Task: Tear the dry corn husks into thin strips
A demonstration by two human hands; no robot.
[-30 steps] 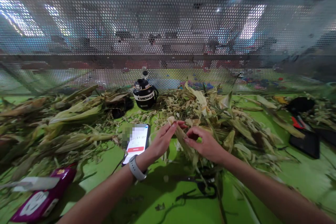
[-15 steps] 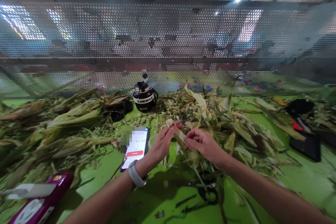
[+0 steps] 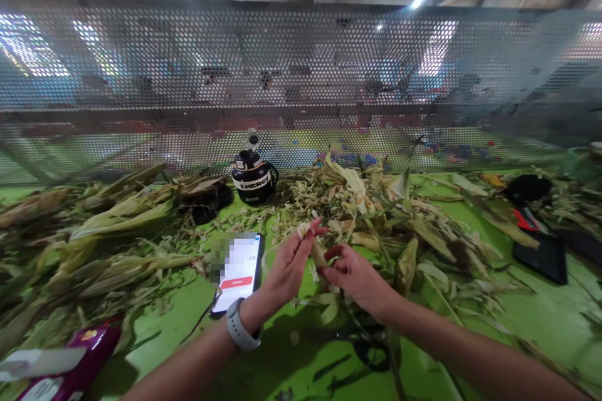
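Both hands meet over the green table [image 3: 162, 341], working on one pale strip of corn husk [image 3: 318, 254]. My left hand [image 3: 290, 263], with a grey watch [image 3: 241, 326] on its wrist, pinches the husk's upper end between thumb and fingers. The lower part of the husk is between the bent fingers and thumb of my right hand [image 3: 353, 276]. Just beyond the hands lies a heap of dried husks and shreds [image 3: 371, 200]. Black-handled scissors [image 3: 371, 351] rest below my right hand, partly in shadow.
A lit phone [image 3: 242, 272] lies left of my hands. Behind it stands a black jug [image 3: 254, 180]. More husks [image 3: 122, 225] cover the left side, near a purple object [image 3: 89, 351]. A dark flat device [image 3: 540, 257] lies right. A perforated metal screen [image 3: 301, 88] closes the back.
The view has shifted slightly, moving the scene left and down. My right hand's grip on the husk strip has moved a little lower, and the strip stands more upright.
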